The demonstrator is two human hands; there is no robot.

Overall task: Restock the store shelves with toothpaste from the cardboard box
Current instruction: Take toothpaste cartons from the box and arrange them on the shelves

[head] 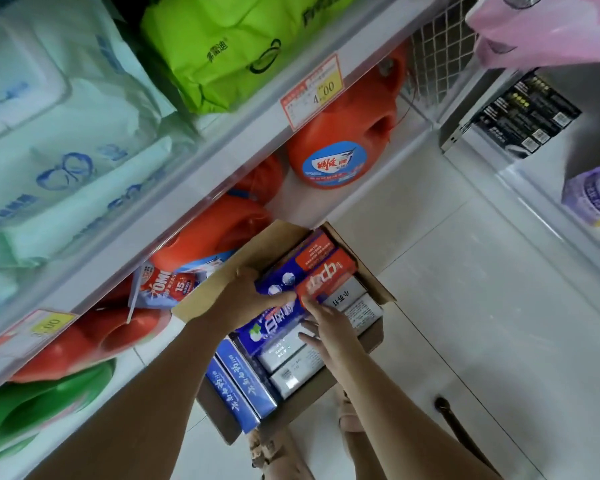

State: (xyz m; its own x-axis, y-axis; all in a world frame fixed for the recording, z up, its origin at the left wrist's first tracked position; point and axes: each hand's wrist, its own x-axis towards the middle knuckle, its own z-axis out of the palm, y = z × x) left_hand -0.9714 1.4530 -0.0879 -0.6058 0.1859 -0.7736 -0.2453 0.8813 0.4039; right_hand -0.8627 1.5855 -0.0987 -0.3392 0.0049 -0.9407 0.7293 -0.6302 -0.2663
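**Two hands at the near ends of toothpaste cartons, over the box**

Seen from above, looking down. Shelves (187, 188) fill the left side, holding soft packs above and orange jugs (340, 147) below. A pale tiled floor (465, 306) lies to the right.

On the floor, just beside the lowest shelf, stands an open box (229, 268). It is packed with toothpaste cartons lying flat, blue ones on the shelf side and grey ones (284, 375) on the other.

Two cartons are raised above the rest, side by side and touching: a blue carton (291, 268) and a red carton (329, 271). Both have their long axis pointing away from the person, toward the far end of the box.

The left hand (253, 292) grips the near end of the blue carton, fingers curled round it.

The right hand (326, 323) meets the near end of the red carton. Its lower fingers (309, 337) spread out above the grey cartons. Whether its upper fingers pinch the carton cannot be told.

Both hands sit at the near ends, so the cartons stick out ahead of the fingers. The shelves lie to the left, and the left hand is the nearer to them. Shelving the cartons would likely mean lifting them clear and swinging them leftward.
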